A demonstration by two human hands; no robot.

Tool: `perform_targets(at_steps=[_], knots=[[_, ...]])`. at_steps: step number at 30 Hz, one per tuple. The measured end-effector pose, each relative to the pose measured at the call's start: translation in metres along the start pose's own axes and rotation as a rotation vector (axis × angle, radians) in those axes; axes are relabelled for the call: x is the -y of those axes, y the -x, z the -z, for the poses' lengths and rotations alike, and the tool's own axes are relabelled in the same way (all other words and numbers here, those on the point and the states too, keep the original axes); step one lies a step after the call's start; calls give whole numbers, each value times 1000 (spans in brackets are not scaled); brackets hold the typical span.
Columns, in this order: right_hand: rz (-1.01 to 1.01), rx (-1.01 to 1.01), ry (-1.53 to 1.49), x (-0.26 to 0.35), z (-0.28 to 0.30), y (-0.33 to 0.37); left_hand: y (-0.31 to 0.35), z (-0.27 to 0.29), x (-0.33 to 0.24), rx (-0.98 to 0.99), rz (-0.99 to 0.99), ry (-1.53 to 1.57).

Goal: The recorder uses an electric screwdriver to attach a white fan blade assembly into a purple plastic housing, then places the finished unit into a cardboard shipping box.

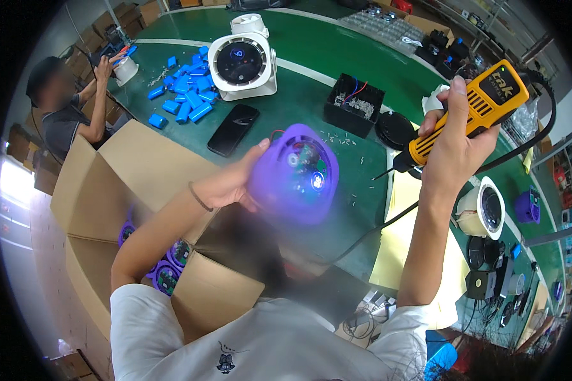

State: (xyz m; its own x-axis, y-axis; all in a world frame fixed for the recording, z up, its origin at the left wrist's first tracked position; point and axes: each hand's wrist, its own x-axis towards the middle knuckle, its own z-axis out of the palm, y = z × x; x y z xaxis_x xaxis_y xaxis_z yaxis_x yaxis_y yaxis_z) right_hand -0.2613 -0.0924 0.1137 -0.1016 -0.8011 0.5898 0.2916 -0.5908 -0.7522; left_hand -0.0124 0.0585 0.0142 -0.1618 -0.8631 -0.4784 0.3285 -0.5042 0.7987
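Note:
My left hand (238, 178) is closed around the side of a purple plastic housing (270, 181), held up over the green table. Its open face shows a circuit board (310, 162) with a lit white-blue spot, and a short red wire shows at its left edge. In my right hand (456, 143) is a yellow and black electric screwdriver (470, 111), gripped round the body. The bit points down and left, apart from the housing. A black cord runs from the tool's rear end.
An open cardboard box (140, 149) at left holds several purple housings (166, 278). Blue battery packs (187, 95), a white fan-like device (243, 63), a black phone (233, 130) and a black box of screws (356, 124) lie on the table. A co-worker (63, 108) sits far left.

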Motion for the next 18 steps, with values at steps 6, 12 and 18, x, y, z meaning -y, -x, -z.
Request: perform_targets(at_steps=[6,12,18], knots=[[-30,20,-17,6,-6,4,5,6,-14,-169,23,-378],[-30,71,-51,8,-19,13,12,32,7,-273,-181,-322],[-23,91,-37,8,-21,16,-4,52,16,-539,-488,-1141]])
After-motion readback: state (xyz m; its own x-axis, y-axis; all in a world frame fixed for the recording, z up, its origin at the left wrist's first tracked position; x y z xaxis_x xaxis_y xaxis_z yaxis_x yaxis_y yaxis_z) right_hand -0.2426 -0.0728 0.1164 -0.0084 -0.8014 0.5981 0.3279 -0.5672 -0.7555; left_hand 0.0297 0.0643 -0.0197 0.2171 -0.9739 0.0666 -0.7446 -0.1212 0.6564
